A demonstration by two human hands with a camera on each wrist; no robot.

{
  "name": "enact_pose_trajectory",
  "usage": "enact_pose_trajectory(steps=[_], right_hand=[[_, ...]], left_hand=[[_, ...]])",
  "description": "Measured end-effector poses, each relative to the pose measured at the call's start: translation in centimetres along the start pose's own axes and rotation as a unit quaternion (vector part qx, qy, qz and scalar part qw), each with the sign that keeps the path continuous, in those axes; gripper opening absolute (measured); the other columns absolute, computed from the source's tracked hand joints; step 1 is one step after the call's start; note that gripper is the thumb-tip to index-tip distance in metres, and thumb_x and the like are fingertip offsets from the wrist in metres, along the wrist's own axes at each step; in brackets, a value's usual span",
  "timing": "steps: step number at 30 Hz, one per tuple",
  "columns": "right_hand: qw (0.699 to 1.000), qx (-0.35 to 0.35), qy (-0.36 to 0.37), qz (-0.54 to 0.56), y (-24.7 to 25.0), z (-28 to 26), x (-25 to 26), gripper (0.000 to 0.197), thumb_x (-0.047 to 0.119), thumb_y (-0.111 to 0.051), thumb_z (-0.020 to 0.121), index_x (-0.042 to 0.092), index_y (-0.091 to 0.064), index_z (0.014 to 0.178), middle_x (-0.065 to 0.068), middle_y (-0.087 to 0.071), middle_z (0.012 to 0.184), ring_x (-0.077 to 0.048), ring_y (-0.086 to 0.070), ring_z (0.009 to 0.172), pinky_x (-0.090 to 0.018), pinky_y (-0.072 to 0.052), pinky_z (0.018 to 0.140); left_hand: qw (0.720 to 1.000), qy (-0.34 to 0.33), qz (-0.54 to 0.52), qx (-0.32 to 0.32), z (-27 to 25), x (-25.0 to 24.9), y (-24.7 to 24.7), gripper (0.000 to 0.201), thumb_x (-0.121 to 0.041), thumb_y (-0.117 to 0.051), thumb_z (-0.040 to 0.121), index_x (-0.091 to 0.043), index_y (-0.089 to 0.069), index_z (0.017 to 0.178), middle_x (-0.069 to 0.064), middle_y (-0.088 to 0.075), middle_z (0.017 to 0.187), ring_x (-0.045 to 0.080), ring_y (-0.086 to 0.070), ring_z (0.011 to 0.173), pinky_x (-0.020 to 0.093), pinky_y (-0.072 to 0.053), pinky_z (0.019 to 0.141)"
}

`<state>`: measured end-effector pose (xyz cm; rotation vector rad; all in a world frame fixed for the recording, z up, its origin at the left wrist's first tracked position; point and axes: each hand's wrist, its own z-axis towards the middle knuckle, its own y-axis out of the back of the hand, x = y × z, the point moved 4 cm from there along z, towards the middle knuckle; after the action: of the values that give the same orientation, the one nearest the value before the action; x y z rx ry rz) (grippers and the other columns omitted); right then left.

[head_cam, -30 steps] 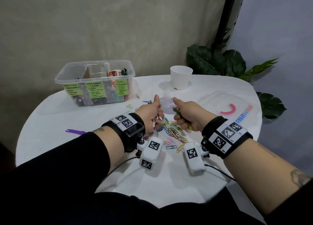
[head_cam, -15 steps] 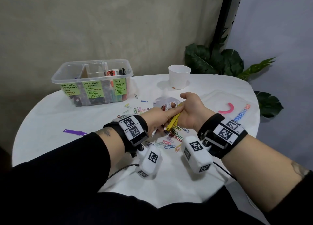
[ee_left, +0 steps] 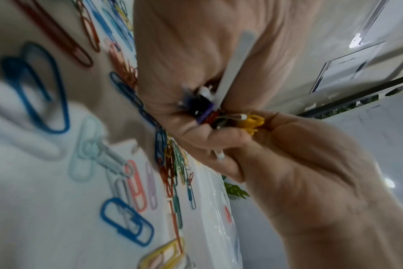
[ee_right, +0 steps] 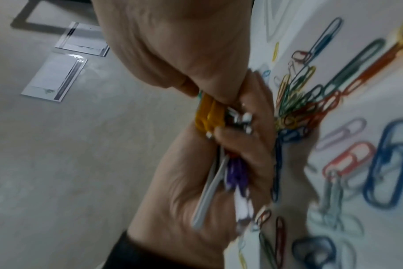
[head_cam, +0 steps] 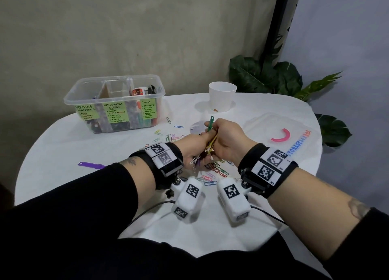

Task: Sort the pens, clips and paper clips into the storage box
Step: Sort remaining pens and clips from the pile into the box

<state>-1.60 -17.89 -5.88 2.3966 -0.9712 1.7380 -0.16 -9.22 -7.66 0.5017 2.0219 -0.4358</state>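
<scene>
Half a second before, the two hands met low over the paper clips (head_cam: 212, 172); now they had lifted, the right hand (head_cam: 226, 139) clenched round a green clip (head_cam: 210, 123) and the left hand (head_cam: 194, 148) grasping the bundle of clips (ee_left: 209, 109) beside it. The gathering looked done; the carry remained. The storage box (head_cam: 113, 102) stood well beyond the left grip, open table (head_cam: 63, 145) between, its rim the one edge to clear.

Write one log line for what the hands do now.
left hand: holds clip bundle | right hand: grips bundle | paper clips: on table
</scene>
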Motion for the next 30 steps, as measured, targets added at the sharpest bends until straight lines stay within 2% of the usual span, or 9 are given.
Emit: enact_pose_trajectory(steps=[5, 10, 12, 14, 17, 22, 26, 28, 30], right_hand=[[0.998, 0.056, -0.003, 0.002, 0.3, 0.1, 0.1, 0.013, 0.014, -0.044, 0.101, 0.009, -0.052, 0.091, -0.006, -0.053, 0.076, -0.022, -0.053, 0.07, -0.039, -0.041, 0.072], [0.995, 0.061, 0.026, 0.074, -0.1, 0.1, 0.8, 0.014, 0.004, -0.034, 0.103, 0.004, -0.047, 0.1, -0.013, -0.049, 0.074, -0.024, -0.05, 0.066, -0.037, -0.05, 0.07], [0.994, 0.075, 0.037, 0.065, -0.2, 0.1, 1.0, 0.017, 0.001, -0.03, 0.103, 0.004, -0.047, 0.102, -0.014, -0.051, 0.076, -0.025, -0.053, 0.067, -0.036, -0.05, 0.07], [0.994, 0.087, 0.051, 0.038, -0.1, 0.1, 1.1, 0.018, 0.0, -0.03, 0.103, 0.004, -0.047, 0.103, -0.014, -0.054, 0.077, -0.025, -0.057, 0.069, -0.035, -0.051, 0.071], [0.992, 0.089, 0.081, 0.049, 0.1, 0.6, 1.6, 0.018, -0.001, -0.03, 0.103, 0.004, -0.046, 0.109, -0.014, -0.057, 0.079, -0.027, -0.06, 0.074, -0.036, -0.052, 0.07], [0.989, 0.072, 0.108, 0.076, 0.7, 1.4, 2.6, 0.017, -0.001, -0.029, 0.104, 0.001, -0.045, 0.111, -0.017, -0.058, 0.088, -0.028, -0.064, 0.079, -0.039, -0.054, 0.081], [0.988, 0.02, 0.1, 0.118, 2.1, 1.6, 4.3, 0.018, 0.0, -0.031, 0.105, 0.002, -0.047, 0.097, -0.024, -0.052, 0.106, -0.026, -0.066, 0.08, -0.036, -0.056, 0.072], [0.988, 0.012, 0.081, 0.129, 3.2, 1.5, 5.0, 0.016, 0.0, -0.034, 0.104, 0.0, -0.048, 0.097, -0.024, -0.054, 0.102, -0.027, -0.066, 0.082, -0.039, -0.058, 0.07], [0.993, 0.029, 0.078, 0.079, 4.0, 1.0, 5.2, 0.013, 0.0, -0.039, 0.103, -0.003, -0.05, 0.098, -0.024, -0.058, 0.102, -0.025, -0.068, 0.083, -0.036, -0.062, 0.068]], left_hand=[[0.996, 0.058, -0.028, 0.068, 0.8, 0.5, 0.5, 0.049, -0.063, -0.056, 0.087, -0.019, -0.05, 0.108, 0.007, -0.061, 0.072, 0.004, -0.052, 0.04, 0.014, -0.041, 0.031], [0.984, 0.068, -0.087, 0.137, 0.6, 0.8, 0.3, 0.046, -0.062, -0.063, 0.078, -0.018, -0.049, 0.082, -0.004, -0.051, 0.065, -0.001, -0.043, 0.038, 0.012, -0.036, 0.03], [0.981, 0.06, -0.099, 0.159, 0.5, 0.7, 0.5, 0.038, -0.05, -0.069, 0.074, -0.018, -0.049, 0.079, -0.006, -0.046, 0.062, -0.001, -0.043, 0.039, 0.012, -0.038, 0.031], [0.982, 0.053, -0.086, 0.161, 0.3, 0.5, 0.9, 0.026, -0.031, -0.07, 0.08, -0.017, -0.049, 0.08, -0.005, -0.042, 0.057, 0.001, -0.044, 0.04, 0.012, -0.041, 0.034], [0.983, 0.059, -0.048, 0.166, 0.0, 0.3, 1.2, 0.018, -0.016, -0.056, 0.097, -0.014, -0.048, 0.081, -0.004, -0.042, 0.055, 0.0, -0.043, 0.041, 0.009, -0.039, 0.035], [0.981, 0.06, -0.083, 0.165, -0.2, 0.0, 1.0, 0.017, -0.015, -0.047, 0.1, -0.014, -0.044, 0.084, -0.002, -0.045, 0.061, 0.002, -0.038, 0.041, 0.009, -0.027, 0.029], [0.972, 0.09, -0.147, 0.161, -0.1, -0.1, 0.8, 0.018, -0.023, -0.047, 0.1, -0.011, -0.045, 0.086, 0.001, -0.048, 0.071, 0.004, -0.043, 0.044, 0.01, -0.03, 0.029], [0.963, 0.1, -0.19, 0.162, 0.1, -0.3, 0.8, 0.021, -0.027, -0.047, 0.1, -0.008, -0.049, 0.091, 0.004, -0.054, 0.074, 0.006, -0.046, 0.045, 0.01, -0.032, 0.029], [0.96, 0.101, -0.206, 0.161, 0.4, -0.3, 0.7, 0.028, -0.032, -0.046, 0.101, -0.006, -0.051, 0.091, 0.004, -0.058, 0.067, 0.006, -0.046, 0.045, 0.011, -0.033, 0.029]])
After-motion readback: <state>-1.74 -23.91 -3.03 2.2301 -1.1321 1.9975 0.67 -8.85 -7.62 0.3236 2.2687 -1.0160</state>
